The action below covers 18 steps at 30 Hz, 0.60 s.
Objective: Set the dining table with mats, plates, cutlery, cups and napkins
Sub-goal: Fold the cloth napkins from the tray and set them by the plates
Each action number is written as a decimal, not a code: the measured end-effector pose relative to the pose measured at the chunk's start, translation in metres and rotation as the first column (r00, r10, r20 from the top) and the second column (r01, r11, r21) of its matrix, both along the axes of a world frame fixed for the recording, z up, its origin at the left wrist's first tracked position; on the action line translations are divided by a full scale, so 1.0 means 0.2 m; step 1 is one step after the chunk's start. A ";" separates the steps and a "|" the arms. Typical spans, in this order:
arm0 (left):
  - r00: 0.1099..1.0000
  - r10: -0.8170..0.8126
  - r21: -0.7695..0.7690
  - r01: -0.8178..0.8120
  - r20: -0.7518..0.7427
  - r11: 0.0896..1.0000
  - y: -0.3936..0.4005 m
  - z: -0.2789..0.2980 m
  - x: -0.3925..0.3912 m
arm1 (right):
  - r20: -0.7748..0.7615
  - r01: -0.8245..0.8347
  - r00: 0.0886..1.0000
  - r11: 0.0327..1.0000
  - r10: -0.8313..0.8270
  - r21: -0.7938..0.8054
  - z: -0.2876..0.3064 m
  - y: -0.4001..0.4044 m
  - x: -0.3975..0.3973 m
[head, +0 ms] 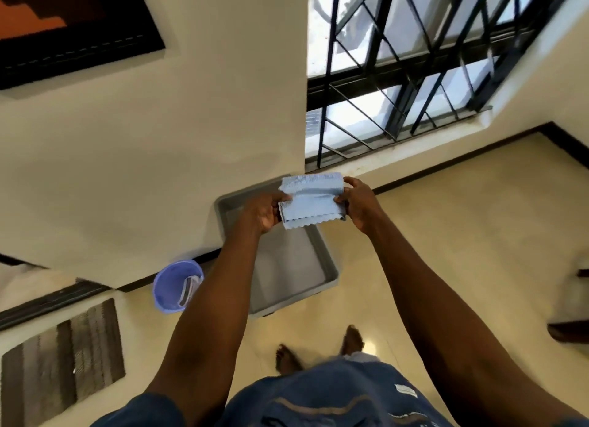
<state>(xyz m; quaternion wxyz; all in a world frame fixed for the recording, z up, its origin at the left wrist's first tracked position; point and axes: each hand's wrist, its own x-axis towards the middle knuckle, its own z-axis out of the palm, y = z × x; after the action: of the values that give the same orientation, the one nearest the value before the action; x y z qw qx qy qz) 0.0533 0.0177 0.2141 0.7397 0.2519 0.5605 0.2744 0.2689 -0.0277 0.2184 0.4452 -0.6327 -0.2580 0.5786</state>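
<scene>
A person stands on a pale tiled floor and holds a folded light blue napkin out in front with both arms stretched. The left hand pinches the napkin's left edge, thumb on top; the right hand pinches the right edge the same way, so the cloth hangs taut between them with its scalloped lower edge free. Directly below the napkin sits a grey plastic tub, its far left corner against the cream wall and its inside bare as far as it shows. Just left of the tub, beside the left forearm, is a purple bucket with a flat grey object inside. A striped mat lies near left. To the right of the tub the floor is open up to the dark skirting under the barred window
</scene>
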 end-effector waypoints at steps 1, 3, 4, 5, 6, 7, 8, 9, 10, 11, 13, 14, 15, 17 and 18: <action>1.000 -0.020 0.006 0.020 0.010 1.000 0.01 0.03 0.07 | -0.013 0.045 0.999 0.999 -0.045 -0.011 0.01 -0.01 0.04; 0.996 -0.084 0.005 0.084 -0.021 0.996 0.04 0.06 0.20 | -0.052 0.116 0.991 0.990 -0.120 -0.073 0.01 -0.03 0.14; 0.992 -0.116 -0.003 0.116 -0.056 0.993 0.05 0.06 0.26 | -0.092 0.144 0.984 0.983 -0.155 -0.115 -0.01 -0.04 0.19; 0.986 -0.145 -0.012 0.145 -0.078 0.989 0.05 0.06 0.31 | -0.125 0.162 0.975 0.975 -0.181 -0.150 -0.02 -0.05 0.23; 0.979 -0.179 -0.021 0.178 -0.096 0.984 0.06 0.06 0.38 | -0.151 0.175 0.968 0.969 -0.202 -0.174 -0.03 -0.06 0.30; 0.974 -0.198 -0.029 0.196 -0.106 0.980 0.07 0.05 0.44 | -0.167 0.177 0.963 0.965 -0.210 -0.195 -0.04 -0.08 0.35; 0.970 -0.216 -0.034 0.214 -0.110 0.976 0.08 0.05 0.51 | -0.173 0.181 0.960 0.959 -0.221 -0.219 -0.04 -0.09 0.43; 0.967 -0.223 -0.037 0.220 -0.121 0.975 0.09 0.05 0.59 | -0.165 0.183 0.961 0.956 -0.223 -0.229 -0.04 -0.11 0.49; 0.965 -0.223 -0.028 0.221 -0.136 0.975 0.09 0.06 0.66 | -0.147 0.185 0.964 0.955 -0.222 -0.234 -0.03 -0.12 0.56; 0.960 -0.228 0.012 0.233 -0.164 0.972 0.09 0.07 0.76 | -0.133 0.202 0.963 0.955 -0.234 -0.216 -0.02 -0.12 0.64; 0.958 -0.232 0.220 0.266 -0.168 0.939 0.12 0.11 0.94 | -0.151 0.246 0.954 0.964 -0.260 -0.101 0.02 -0.14 0.81; 0.956 -0.258 0.358 0.292 -0.140 0.887 0.12 0.14 1.03 | -0.175 0.281 0.944 0.960 -0.279 -0.016 0.04 -0.15 0.90; 0.950 -0.288 0.479 0.310 -0.121 0.821 0.13 0.17 1.12 | -0.193 0.308 0.937 0.949 -0.292 0.059 0.07 -0.15 0.98; 0.937 -0.330 0.619 0.328 -0.115 0.713 0.12 0.23 1.33 | -0.201 0.363 0.922 0.918 -0.330 0.160 0.13 -0.17 1.17; 0.935 -0.338 0.651 0.326 -0.112 0.685 0.12 0.24 1.44 | -0.199 0.393 0.913 0.899 -0.357 0.190 0.16 -0.18 1.27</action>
<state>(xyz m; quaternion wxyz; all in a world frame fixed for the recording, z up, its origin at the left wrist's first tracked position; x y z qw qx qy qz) 0.3421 0.0417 0.2623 0.6444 0.5914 0.3658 0.3182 0.5236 -0.0644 0.2497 0.6368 -0.5676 -0.1586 0.4972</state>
